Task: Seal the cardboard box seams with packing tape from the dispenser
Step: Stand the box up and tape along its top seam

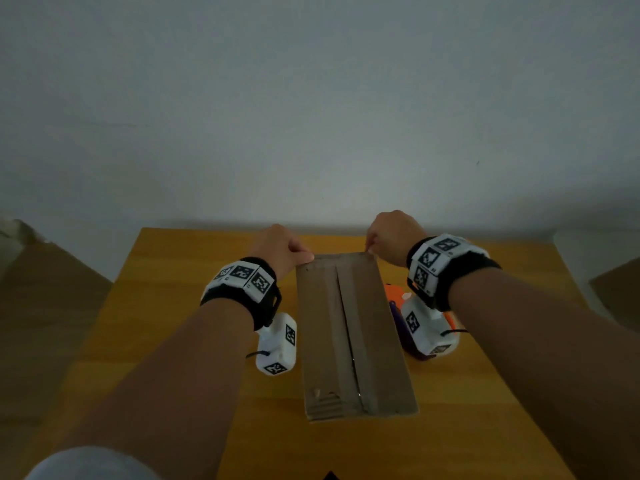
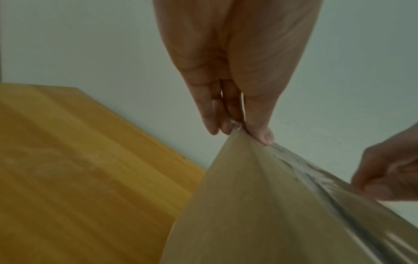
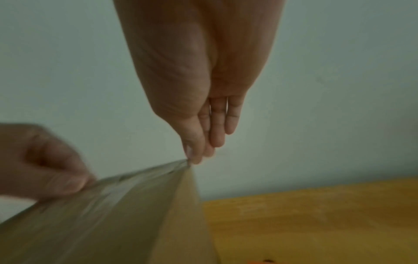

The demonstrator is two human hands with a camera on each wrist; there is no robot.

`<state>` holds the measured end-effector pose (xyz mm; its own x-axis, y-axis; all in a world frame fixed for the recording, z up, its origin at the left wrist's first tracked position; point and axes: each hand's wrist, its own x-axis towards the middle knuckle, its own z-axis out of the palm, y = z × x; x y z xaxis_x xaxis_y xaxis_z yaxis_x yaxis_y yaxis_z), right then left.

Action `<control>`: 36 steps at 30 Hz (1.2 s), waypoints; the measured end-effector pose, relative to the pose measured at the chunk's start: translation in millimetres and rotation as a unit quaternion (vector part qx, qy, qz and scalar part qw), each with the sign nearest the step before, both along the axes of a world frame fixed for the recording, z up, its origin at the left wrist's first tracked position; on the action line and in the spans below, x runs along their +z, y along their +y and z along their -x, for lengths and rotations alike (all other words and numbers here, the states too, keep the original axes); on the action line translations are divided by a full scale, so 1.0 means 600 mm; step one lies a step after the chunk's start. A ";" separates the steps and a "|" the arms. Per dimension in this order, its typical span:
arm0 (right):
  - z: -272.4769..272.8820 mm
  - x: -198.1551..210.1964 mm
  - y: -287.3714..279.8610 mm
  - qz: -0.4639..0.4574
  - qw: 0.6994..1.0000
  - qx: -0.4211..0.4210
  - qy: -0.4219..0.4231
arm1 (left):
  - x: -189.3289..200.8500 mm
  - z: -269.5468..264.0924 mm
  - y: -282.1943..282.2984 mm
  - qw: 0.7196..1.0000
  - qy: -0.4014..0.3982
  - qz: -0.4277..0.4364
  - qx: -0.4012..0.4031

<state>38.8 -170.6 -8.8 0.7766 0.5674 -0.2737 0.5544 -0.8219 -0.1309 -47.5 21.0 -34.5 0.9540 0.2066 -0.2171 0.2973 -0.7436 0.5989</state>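
A long brown cardboard box [image 1: 349,334] lies on the wooden table [image 1: 173,306], its centre seam running away from me. My left hand [image 1: 306,258] is at the far left corner and my right hand [image 1: 370,249] at the far right corner. A strip of clear packing tape [image 2: 316,178] stretches along the far edge between them. In the left wrist view my left hand [image 2: 239,128] pinches one end of the tape between thumb and fingers. In the right wrist view my right hand [image 3: 194,158] pinches the other end of the tape [image 3: 135,176]. The orange and purple dispenser [image 1: 393,299] lies right of the box, partly hidden by my wrist camera.
A pale wall stands just behind the table's far edge. Brown cardboard shapes [image 1: 41,306] sit off the table at the left and at the far right [image 1: 620,289]. Bare wood shows on both sides of the box and in front of it.
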 end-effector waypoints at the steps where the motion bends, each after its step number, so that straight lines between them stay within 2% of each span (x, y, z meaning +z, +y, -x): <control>1: -0.007 0.003 -0.013 -0.007 1.000 -0.021 -0.005 | 0.001 -0.003 -0.001 1.000 0.002 -0.014 -0.002; 5: -0.024 0.018 -0.058 -0.049 0.996 -0.071 -0.008 | 0.025 -0.022 -0.021 0.997 0.004 -0.070 -0.018; 9: -0.006 0.018 -0.061 -0.020 0.996 -0.045 0.078 | 0.025 -0.038 -0.057 0.998 -0.004 -0.047 -0.041; 21: 0.008 -0.020 -0.059 -0.059 0.997 -0.036 0.038 | -0.003 -0.037 -0.072 1.000 0.000 -0.001 -0.020; 32: 0.022 -0.022 -0.055 -0.121 0.981 -0.108 0.107 | -0.005 -0.036 -0.074 1.000 0.002 -0.002 -0.016; 36: 0.017 -0.022 -0.060 -0.121 0.972 -0.114 0.164 | -0.005 -0.037 -0.075 1.000 0.004 -0.005 -0.014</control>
<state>28.6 -206.8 -21.8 0.7833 0.4693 -0.4077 0.2566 -0.8414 -0.4756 -25.5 -24.1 -37.4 0.9578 0.1816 -0.2230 0.2808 -0.7575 0.5893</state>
